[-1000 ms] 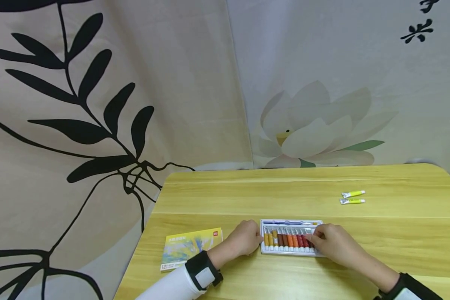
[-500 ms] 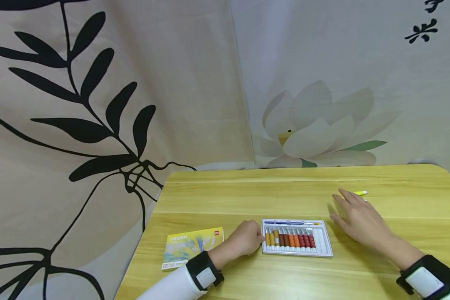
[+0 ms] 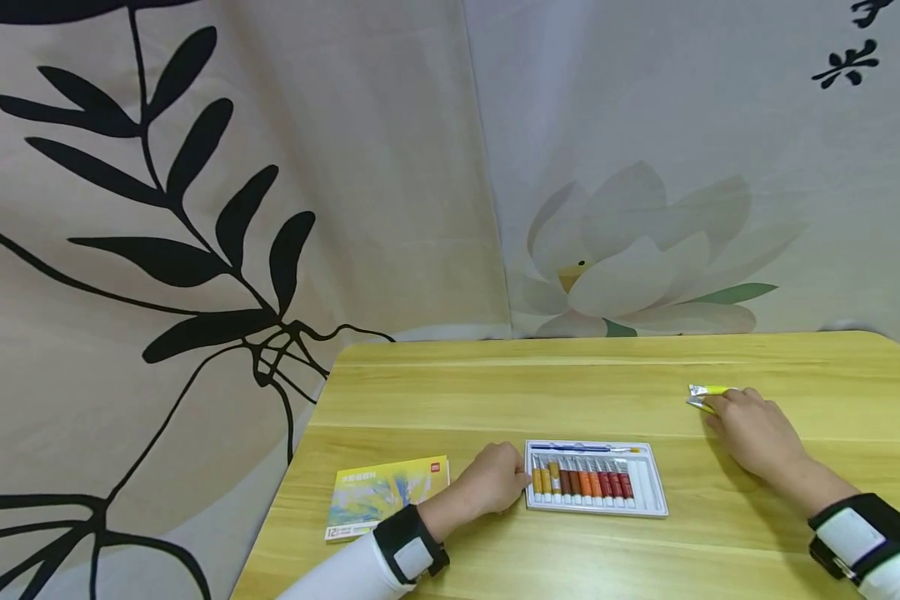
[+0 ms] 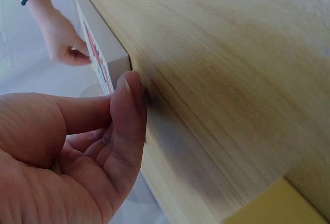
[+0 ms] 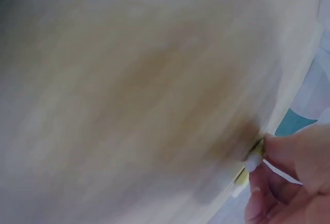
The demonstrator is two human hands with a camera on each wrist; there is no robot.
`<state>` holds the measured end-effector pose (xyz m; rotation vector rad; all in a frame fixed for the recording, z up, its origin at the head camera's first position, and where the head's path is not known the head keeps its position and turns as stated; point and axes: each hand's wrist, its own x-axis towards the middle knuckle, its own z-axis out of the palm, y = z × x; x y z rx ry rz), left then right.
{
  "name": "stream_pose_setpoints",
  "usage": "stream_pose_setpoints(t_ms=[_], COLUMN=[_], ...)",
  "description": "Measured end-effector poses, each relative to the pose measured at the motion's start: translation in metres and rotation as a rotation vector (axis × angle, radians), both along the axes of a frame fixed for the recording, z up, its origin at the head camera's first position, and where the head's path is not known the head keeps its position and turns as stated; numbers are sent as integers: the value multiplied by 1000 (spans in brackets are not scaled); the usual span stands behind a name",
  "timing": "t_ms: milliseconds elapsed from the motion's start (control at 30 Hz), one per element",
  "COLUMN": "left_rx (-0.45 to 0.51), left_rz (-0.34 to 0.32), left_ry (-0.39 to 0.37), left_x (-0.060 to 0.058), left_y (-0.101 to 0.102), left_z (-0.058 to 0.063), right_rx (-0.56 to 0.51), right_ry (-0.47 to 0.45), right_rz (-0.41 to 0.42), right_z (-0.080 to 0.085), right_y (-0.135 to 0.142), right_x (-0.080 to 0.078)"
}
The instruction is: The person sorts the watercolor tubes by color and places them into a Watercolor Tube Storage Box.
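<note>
A white plastic tray [image 3: 651, 483] lies on the table, holding a row of paint tubes [image 3: 583, 482] in ochre, brown, orange and red, with a blue-handled paintbrush [image 3: 581, 448] along its far side. My left hand [image 3: 492, 477] pinches the tray's left edge with thumb and index finger; the left wrist view shows them at its corner. Farther back on the right, my right hand [image 3: 753, 432] pinches a yellow paint tube [image 3: 701, 404]. A second yellow tube [image 3: 708, 389] lies right behind it. In the right wrist view, a white cap [image 5: 252, 163] shows at the fingertips.
A yellow illustrated paint box [image 3: 386, 497] lies left of the tray, partly behind the left forearm. At the tray's right end is an uncovered stretch of its inside. The wooden table [image 3: 495, 392] reaches back to a printed curtain [image 3: 375, 167].
My right hand has left the tray's right end, moved back and right to the two yellow tubes, and taken hold of the nearer one. The left hand stays at the tray's left edge.
</note>
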<state>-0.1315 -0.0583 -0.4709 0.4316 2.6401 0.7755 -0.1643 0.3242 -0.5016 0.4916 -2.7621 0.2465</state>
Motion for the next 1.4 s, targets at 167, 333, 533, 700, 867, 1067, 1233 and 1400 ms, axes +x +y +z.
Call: stream_pose_setpoints(t_ms=[167,333,533,700,867,1067,1233,1400], left_rx=[1,-2,6,11,8,16,18,19], left_rz=[-6,-8,-8,-7,-2,5,5,6], left_ry=[4,3,4,10,9,0,-1,-5], left_x=[0,0,-1,-1,-2,-1,-1,-1], left_y=[0,0,0,0,0,0,0,1], left_z=[0,0,-1,-2,-1,2,3,2], right_rx=[-76,-103,-196,-283,-333,-409,-447,-431], right_ry=[-92,-264,-407,-417,-407,-409,-471,-506], right_rz=[-25,-73,-94,-73,-49,7,20,6], right_z=[6,12,20,29,38,42,38,32], right_y=[1,0,-7,-21,-37,-64,-83,-94], right_x=[-1,-2,6,14,24,37,45,51])
